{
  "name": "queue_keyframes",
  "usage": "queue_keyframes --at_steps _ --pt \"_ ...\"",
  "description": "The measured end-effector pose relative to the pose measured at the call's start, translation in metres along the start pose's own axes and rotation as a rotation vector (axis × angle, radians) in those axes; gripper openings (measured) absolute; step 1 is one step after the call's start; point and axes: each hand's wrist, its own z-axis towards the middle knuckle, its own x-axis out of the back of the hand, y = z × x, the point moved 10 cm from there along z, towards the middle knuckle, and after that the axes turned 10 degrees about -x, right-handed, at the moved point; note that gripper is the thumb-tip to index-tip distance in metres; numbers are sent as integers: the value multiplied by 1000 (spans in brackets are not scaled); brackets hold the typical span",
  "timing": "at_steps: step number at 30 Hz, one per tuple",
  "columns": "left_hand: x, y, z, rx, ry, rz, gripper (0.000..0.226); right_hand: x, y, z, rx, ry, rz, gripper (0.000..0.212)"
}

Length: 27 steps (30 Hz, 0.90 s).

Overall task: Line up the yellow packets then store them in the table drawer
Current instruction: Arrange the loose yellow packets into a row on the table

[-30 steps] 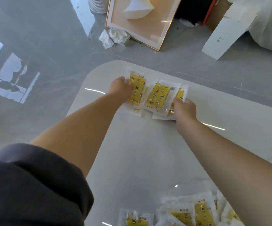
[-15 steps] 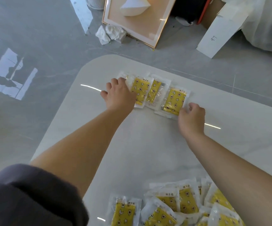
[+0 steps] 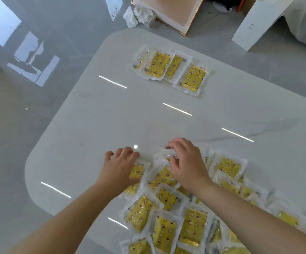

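Packets (image 3: 165, 233) are mine to sort, and most of them lie in a loose heap at the 6 o'clock end of the table (image 3: 93, 134), overlapping at all angles. A short row (image 3: 159, 65) of them already sits at the 12 o'clock end, well apart from my hands. Its packets lie side by side and partly overlap, each with its long axis running roughly 1 to 7, and the row itself runs from 10 towards 4. My left hand (image 3: 119, 171) rests on one packet (image 3: 138, 170) at the 9 o'clock edge of the heap. Its fingers are bent over the packet's far edge, and I cannot tell whether they actually grip it or only lie on it. That packet's long axis also runs about 1 to 7, so I judge it needs little turning. My right hand (image 3: 189, 167) is at the heap's 12 o'clock edge, with thumb and fingertips pinching the clear border of a second packet (image 3: 161, 155). How that one lies is mostly hidden under my palm. The row's open end at 4 o'clock lies about 12 to 1 o'clock from my right hand, which is nearer to it than my left. I judge the right hand's packet goes there next, carried straight away from me.
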Motion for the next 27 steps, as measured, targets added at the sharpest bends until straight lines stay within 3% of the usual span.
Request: queue_keyframes --at_steps 4,8,12,17,19,21,23,25,27 --pt "-12 12 -6 -12 -30 95 75 -1 -9 -25 85 65 -19 26" --pt "-12 13 -2 3 -78 84 49 2 -15 -42 150 125 -54 27" --pt "-4 0 -2 5 -96 -95 15 -3 -22 -53 176 70 54 26" --pt "55 1 -15 -55 -53 -569 9 -36 -15 -64 -250 -229 503 38" --pt "73 17 -17 -123 -63 -657 9 -48 -22 -68 -347 -324 588 42" --pt "79 33 -17 -144 -47 -700 10 -50 -26 -70 -375 -342 595 21" --pt "68 28 -16 -3 53 -809 15 -45 -19 -72 -423 -311 518 5" --pt "37 12 -25 252 112 -893 26 -42 4 -83 -545 -275 422 9" --pt "0 9 -42 377 23 -754 29 -38 28 -100 -665 -239 424 11"
